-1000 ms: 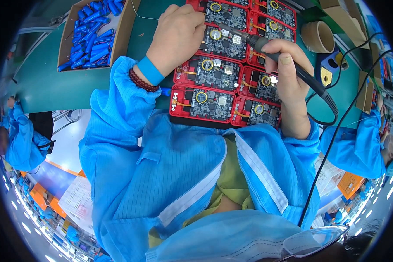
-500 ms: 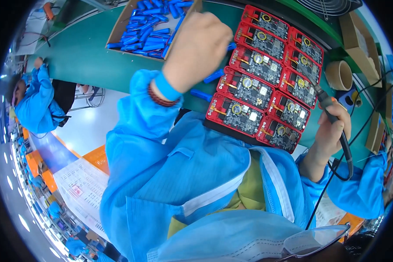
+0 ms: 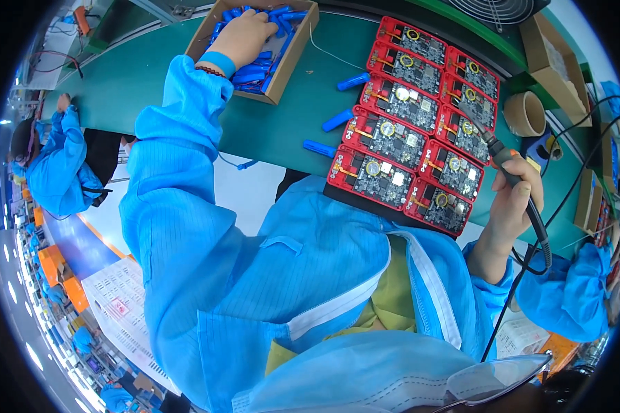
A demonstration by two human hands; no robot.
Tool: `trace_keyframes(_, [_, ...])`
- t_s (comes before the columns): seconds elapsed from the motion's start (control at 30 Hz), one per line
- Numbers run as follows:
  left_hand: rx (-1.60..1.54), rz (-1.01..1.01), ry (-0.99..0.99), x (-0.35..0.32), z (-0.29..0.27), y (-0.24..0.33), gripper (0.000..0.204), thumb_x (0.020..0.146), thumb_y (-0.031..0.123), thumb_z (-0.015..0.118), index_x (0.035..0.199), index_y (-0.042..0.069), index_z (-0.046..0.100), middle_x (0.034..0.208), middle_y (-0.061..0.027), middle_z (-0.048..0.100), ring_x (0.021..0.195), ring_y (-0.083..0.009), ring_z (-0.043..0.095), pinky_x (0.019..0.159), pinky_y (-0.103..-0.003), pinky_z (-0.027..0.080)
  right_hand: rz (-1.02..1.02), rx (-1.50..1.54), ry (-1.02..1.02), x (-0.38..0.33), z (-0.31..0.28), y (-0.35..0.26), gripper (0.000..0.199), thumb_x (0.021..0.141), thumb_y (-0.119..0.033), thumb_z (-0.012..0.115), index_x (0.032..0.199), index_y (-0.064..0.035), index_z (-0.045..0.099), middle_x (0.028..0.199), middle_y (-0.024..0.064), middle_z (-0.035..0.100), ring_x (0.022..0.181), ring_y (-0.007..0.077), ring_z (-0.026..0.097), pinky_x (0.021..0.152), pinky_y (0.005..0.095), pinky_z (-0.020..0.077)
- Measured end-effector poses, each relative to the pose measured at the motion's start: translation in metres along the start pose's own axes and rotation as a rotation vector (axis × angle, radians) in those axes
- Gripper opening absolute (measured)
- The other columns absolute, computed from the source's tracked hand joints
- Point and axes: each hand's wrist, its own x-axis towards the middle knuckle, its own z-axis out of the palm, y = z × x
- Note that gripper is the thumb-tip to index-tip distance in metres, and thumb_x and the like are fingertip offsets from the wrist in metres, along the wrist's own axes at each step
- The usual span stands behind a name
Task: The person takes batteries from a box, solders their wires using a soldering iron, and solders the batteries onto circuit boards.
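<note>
My left hand [image 3: 241, 40] is down in a cardboard box [image 3: 278, 85] of blue wire-leaded battery cells [image 3: 255, 73]. Its bent fingers reach among the cells, their tips hidden, so any hold cannot be seen. In my right hand [image 3: 518, 196] is a soldering iron [image 3: 534, 219], its tip end over the right column of red casings [image 3: 341, 165]. Each casing carries a dark circuit board [image 3: 379, 180] with a yellow-ringed round part. Three loose blue cells, the far one [image 3: 353, 81], the middle one [image 3: 337, 120] and the near one [image 3: 319, 148], lie beside the left column.
A round brown tub [image 3: 525, 113] stands right of the casings, with an open carton [image 3: 556, 69] behind it. Black cables [image 3: 573, 168] run down the right side. A fan grille [image 3: 492, 8] sits at the back. Another person [image 3: 55, 162] works at the far left.
My left hand has moved left from beside the casings into the box. The farthest loose cell now lies uncovered there. The right hand and iron have shifted only slightly.
</note>
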Motion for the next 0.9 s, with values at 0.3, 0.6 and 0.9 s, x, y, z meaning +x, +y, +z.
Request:
trace_keyframes(0.3, [-1.174,-0.297,0.343,-0.024,-0.069,0.025,0.018,0.089,0.009,0.056,0.105,0.002,0.058,0.091,-0.0039,0.061,0.079,-0.0088,0.058,0.068,-0.021,0.047,0.055,-0.018,0.076,-0.008,-0.007,0.005,0.042,0.096,-0.033,0.044,0.097,0.0065,0.057,0.075,0.01,0.054,0.06,0.0126,0.048,0.065,0.0275,0.0408])
trace_keyframes(0.6, [-2.113,-0.233,-0.187,-0.025,-0.111,0.184,0.009,0.091,0.01,0.055,0.095,0.002,0.056,0.082,-0.0022,0.058,0.067,-0.0085,0.058,0.057,-0.021,0.048,0.173,0.033,-0.103,0.0,0.046,-0.006,0.033,0.078,-0.004,0.066,0.11,-0.0041,0.058,0.089,0.0068,0.06,0.079,0.015,0.059,0.069,0.0269,0.0469])
trace_keyframes(0.9, [-1.949,-0.11,-0.142,-0.019,-0.106,0.227,0.008,0.091,0.01,0.055,0.092,0.002,0.055,0.08,0.0015,0.054,0.07,-0.0035,0.047,0.059,-0.02,0.04,0.128,-0.032,-0.152,-0.005,0.055,-0.006,0.043,0.075,0.005,0.066,0.115,-0.0028,0.052,0.1,0.0079,0.058,0.091,0.0144,0.059,0.083,0.0272,0.0466])
